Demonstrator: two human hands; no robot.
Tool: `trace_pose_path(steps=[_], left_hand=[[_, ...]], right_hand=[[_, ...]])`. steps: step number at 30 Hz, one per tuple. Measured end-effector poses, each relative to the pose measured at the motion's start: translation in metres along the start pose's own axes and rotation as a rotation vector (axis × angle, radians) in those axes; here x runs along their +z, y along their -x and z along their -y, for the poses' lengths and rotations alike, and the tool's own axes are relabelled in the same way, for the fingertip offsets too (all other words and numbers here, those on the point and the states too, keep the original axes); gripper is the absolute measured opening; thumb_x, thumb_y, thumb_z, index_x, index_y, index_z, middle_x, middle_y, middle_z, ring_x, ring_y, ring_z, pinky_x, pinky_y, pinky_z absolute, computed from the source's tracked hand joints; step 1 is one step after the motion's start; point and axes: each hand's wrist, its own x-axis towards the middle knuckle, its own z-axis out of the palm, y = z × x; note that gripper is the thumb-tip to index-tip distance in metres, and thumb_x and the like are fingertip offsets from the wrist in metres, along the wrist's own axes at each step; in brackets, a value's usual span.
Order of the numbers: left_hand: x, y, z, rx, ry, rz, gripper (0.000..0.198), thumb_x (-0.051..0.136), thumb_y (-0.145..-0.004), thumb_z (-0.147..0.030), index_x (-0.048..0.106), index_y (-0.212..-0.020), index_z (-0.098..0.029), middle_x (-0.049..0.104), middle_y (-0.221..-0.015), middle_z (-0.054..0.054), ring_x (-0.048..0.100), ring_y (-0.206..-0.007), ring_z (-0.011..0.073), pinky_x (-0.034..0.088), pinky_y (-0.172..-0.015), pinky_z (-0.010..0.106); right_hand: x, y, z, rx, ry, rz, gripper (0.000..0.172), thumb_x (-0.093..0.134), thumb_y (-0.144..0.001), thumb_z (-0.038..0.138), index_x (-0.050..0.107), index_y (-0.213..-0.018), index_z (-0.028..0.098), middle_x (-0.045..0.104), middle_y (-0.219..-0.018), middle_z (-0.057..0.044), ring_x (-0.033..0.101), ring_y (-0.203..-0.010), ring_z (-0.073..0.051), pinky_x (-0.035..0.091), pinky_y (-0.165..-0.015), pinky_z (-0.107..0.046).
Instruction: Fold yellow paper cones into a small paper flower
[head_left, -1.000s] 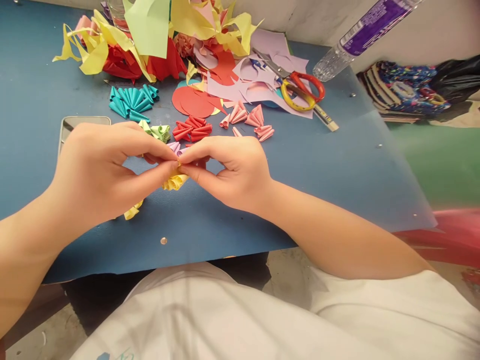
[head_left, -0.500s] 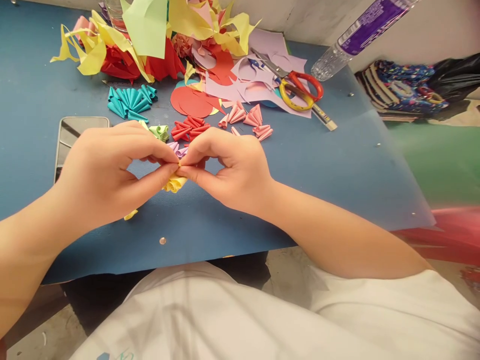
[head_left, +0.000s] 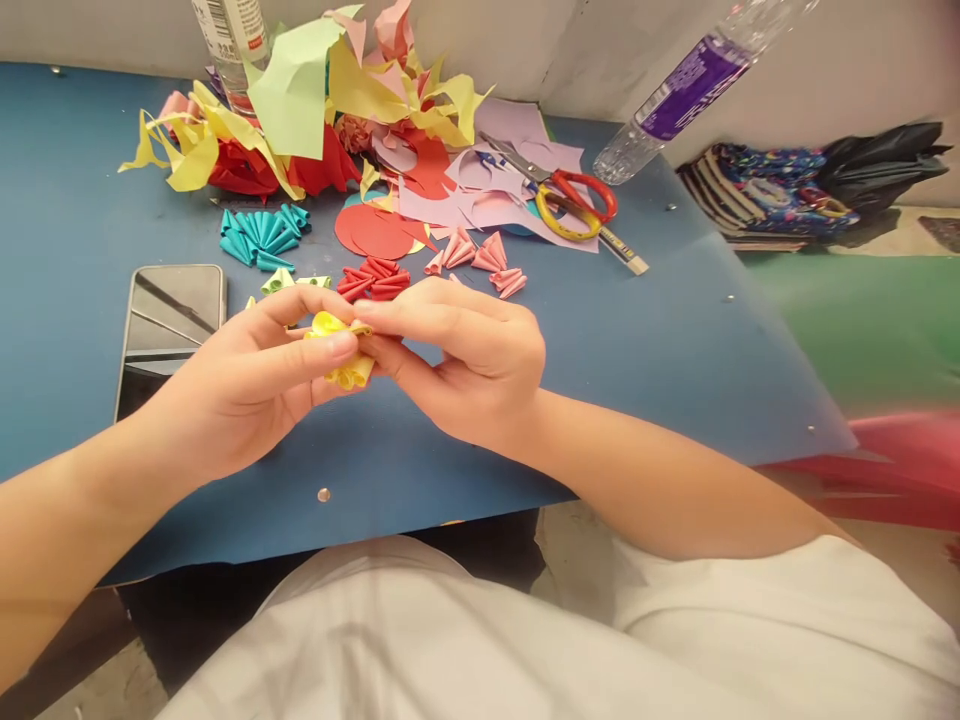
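My left hand [head_left: 247,385] and my right hand [head_left: 469,360] meet over the blue table [head_left: 637,340]. Both pinch a small yellow rolled paper piece [head_left: 341,350] between thumb and fingers, just above the tabletop. Behind my hands lie groups of rolled paper cones: red cones [head_left: 373,281], pink cones [head_left: 480,258], teal cones [head_left: 262,235] and a few light green ones [head_left: 283,284].
A phone [head_left: 171,325] lies face up left of my hands. A heap of coloured paper scraps [head_left: 330,110] fills the back of the table, with scissors [head_left: 559,190] and a ruler beside it. A clear plastic bottle [head_left: 675,95] leans at the back right.
My fingers have turned the yellow piece, so more of it shows above my left thumb. The view has tilted, and the table things sit lower in the frame.
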Motion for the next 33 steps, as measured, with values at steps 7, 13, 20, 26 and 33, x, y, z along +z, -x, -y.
trace_pose_path(steps=[7,13,20,26,33], left_hand=[[-0.003,0.001,-0.003,-0.084,0.083,-0.033,0.022,0.098,-0.082,-0.025,0.086,-0.100,-0.022,0.082,-0.092,-0.001,0.077,-0.087,0.0112,0.066,-0.084,0.018],[-0.003,0.002,-0.004,-0.103,0.065,-0.093,0.023,0.103,-0.076,-0.025,0.088,-0.093,-0.023,0.083,-0.091,-0.002,0.077,-0.084,0.0108,0.066,-0.080,0.016],[-0.005,0.000,-0.008,-0.134,0.034,-0.039,0.026,0.100,-0.081,-0.027,0.087,-0.104,-0.022,0.082,-0.089,-0.002,0.077,-0.080,0.0112,0.067,-0.077,0.018],[-0.006,0.000,-0.009,-0.120,0.010,-0.084,0.023,0.099,-0.081,-0.023,0.085,-0.099,-0.018,0.084,-0.096,0.001,0.080,-0.088,0.0137,0.067,-0.084,0.020],[-0.010,-0.001,-0.015,-0.149,-0.076,-0.123,0.026,0.102,-0.074,-0.024,0.084,-0.092,-0.017,0.085,-0.092,0.004,0.082,-0.086,0.0177,0.067,-0.083,0.025]], right_hand=[[-0.001,-0.002,0.002,-0.026,-0.037,-0.029,0.019,0.071,-0.098,0.004,0.073,-0.105,0.021,0.082,-0.095,0.002,0.080,-0.091,-0.009,0.070,-0.085,-0.023],[-0.001,-0.001,0.004,-0.023,-0.072,-0.038,0.018,0.072,-0.094,0.001,0.071,-0.103,0.017,0.082,-0.091,-0.004,0.081,-0.087,-0.014,0.070,-0.081,-0.028],[-0.004,0.000,0.000,-0.130,0.083,0.036,0.020,0.067,-0.101,0.007,0.067,-0.105,0.026,0.079,-0.100,0.001,0.078,-0.093,-0.010,0.070,-0.086,-0.025],[-0.007,0.005,-0.005,-0.120,0.192,0.110,0.014,0.058,-0.108,0.018,0.067,-0.113,0.028,0.079,-0.106,0.002,0.081,-0.097,-0.010,0.073,-0.086,-0.027],[-0.005,0.003,-0.020,-0.205,0.095,0.130,0.019,0.060,-0.106,0.015,0.072,-0.119,0.023,0.083,-0.112,-0.004,0.082,-0.103,-0.014,0.074,-0.089,-0.030]])
